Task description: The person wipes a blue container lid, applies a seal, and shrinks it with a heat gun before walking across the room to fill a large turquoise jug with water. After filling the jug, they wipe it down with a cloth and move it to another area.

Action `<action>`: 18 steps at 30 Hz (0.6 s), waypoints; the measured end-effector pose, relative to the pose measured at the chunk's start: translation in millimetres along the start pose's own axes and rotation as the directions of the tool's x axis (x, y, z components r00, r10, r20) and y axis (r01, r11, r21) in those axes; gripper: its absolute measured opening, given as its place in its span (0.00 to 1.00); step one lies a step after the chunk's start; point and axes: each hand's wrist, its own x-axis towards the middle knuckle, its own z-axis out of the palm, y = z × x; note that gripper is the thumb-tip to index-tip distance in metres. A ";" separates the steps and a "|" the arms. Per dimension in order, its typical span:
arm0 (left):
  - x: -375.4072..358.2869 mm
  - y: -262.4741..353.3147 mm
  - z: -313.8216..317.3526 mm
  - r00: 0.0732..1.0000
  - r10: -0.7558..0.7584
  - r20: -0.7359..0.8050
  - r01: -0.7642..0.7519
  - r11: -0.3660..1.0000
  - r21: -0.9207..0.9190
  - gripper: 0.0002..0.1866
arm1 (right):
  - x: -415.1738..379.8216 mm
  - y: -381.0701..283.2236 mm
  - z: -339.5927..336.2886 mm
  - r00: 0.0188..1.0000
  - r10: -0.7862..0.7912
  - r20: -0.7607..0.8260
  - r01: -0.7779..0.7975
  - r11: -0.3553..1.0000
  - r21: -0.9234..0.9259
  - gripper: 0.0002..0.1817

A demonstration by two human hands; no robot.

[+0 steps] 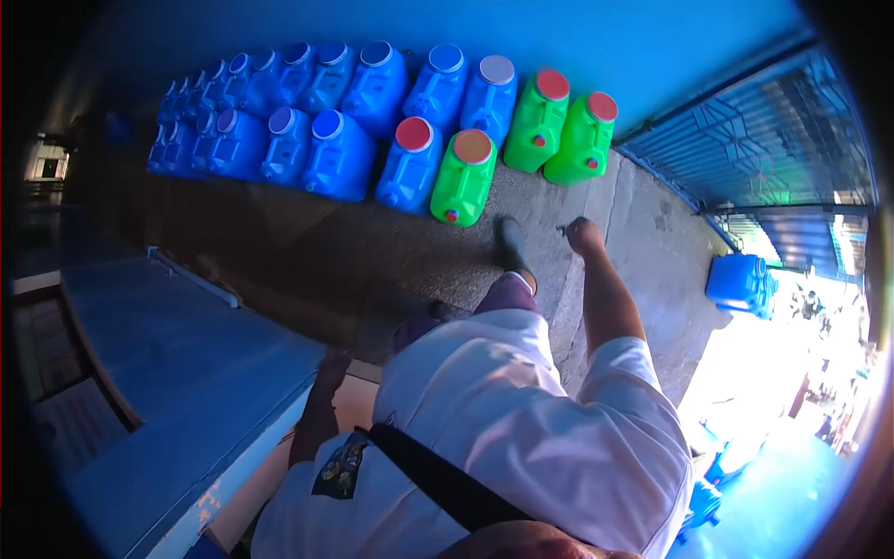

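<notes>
"Green plastic jugs with round red or orange lids (480,191), where are they?"

"Three stand on the rough gray floor (652,289), at the right end of two rows of blue plastic jugs with round lids (340,172). Two are by the blue wall (643,56) and one is in front."

"Which hand is nearest?"

"The right hand (585,236). It is near them, but apart. Its fingers are curled in, around a small dark thing (562,229). It's too tiny to tell what."

"And the left hand (331,368)?"

"It's down in the shadow, by the long blue counter (177,345). It's so dark that I can't tell if its grip is wide or narrow."

"What's by the front green jug?"

"One dark boot (509,244), on the floor."
</notes>
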 end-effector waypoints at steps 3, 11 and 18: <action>9.4 61.9 7.0 0.985 -0.006 -0.171 -0.008 0.997 -0.079 0.25 | 161.3 -6.3 -27.7 0.981 -0.173 -0.087 0.154 0.970 -0.189 0.17; -73.3 231.9 93.8 0.794 -0.608 -0.010 0.596 0.781 -0.186 0.26 | 465.7 -40.6 -105.1 0.925 -0.166 -0.342 0.235 0.956 0.173 0.17; -90.0 319.0 97.6 0.661 -0.748 0.065 0.701 0.584 -0.410 0.28 | 568.3 -11.1 -86.2 0.967 -0.102 -0.235 0.140 0.978 0.153 0.22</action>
